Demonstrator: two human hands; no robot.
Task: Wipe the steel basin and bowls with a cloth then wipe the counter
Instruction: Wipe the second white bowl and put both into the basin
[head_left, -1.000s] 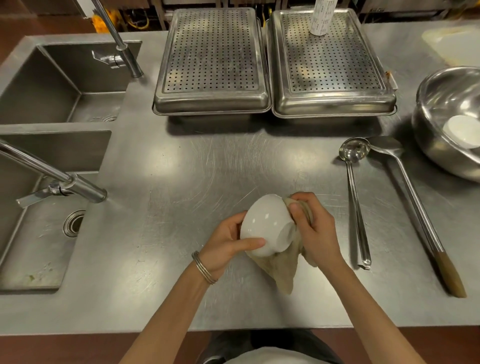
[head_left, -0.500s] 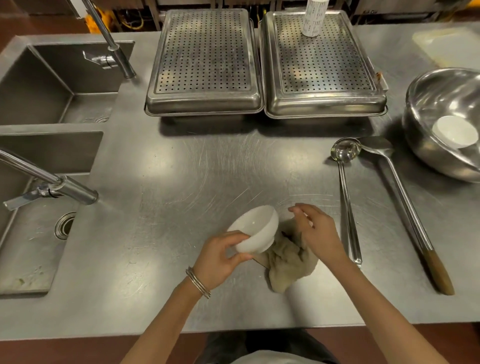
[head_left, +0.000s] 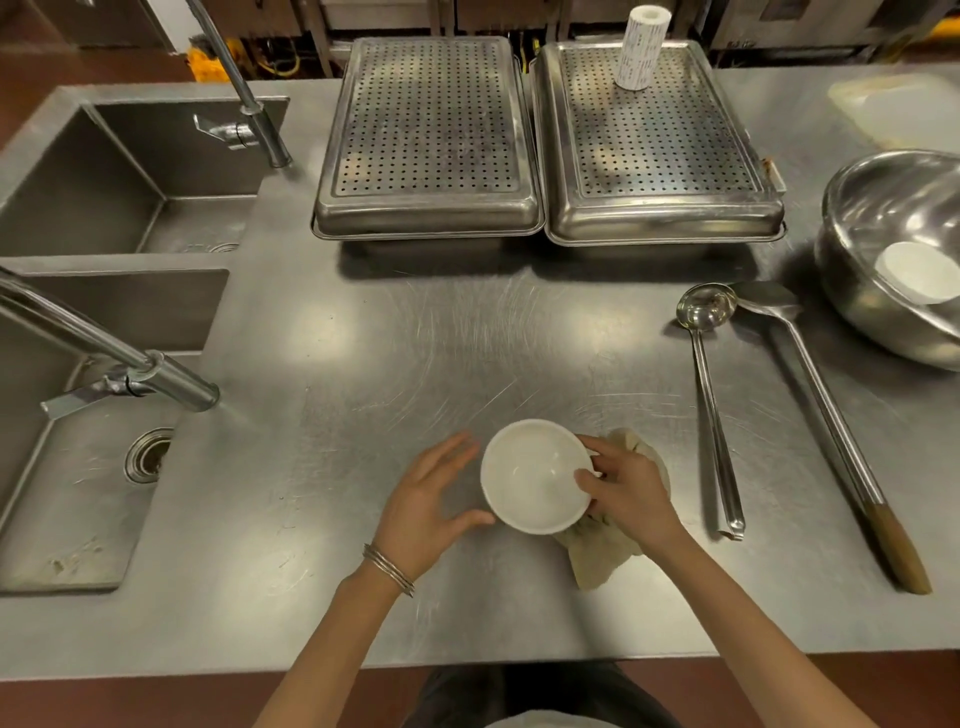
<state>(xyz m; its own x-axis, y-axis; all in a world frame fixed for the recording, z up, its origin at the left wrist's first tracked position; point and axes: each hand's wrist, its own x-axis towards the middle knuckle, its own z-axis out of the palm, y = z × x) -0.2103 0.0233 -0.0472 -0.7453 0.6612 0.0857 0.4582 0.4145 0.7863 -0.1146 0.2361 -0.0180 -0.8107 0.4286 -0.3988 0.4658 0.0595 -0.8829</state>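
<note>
A small white bowl (head_left: 532, 475) sits mouth up near the front of the steel counter (head_left: 415, 353). My right hand (head_left: 626, 491) grips its right rim, thumb and fingers over the edge, and rests on a crumpled beige cloth (head_left: 597, 551) lying under and to the right of the bowl. My left hand (head_left: 428, 499) is just left of the bowl, fingers spread, thumb tip touching the bowl's lower left side. A large steel basin (head_left: 878, 223) stands at the right edge with a second white bowl (head_left: 919, 273) inside it.
A ladle (head_left: 709, 364) and a long wooden-handled spoon (head_left: 826, 410) lie right of my hands. Two perforated steel trays (head_left: 426, 140) stand at the back, with a paper roll (head_left: 639, 47) on the right one. At the left is a double sink (head_left: 78, 467) with taps.
The bowl was turned from bottom-up to mouth-up and set down on the counter. My left hand let go of it and opened; my right hand dropped the cloth and took the rim.
</note>
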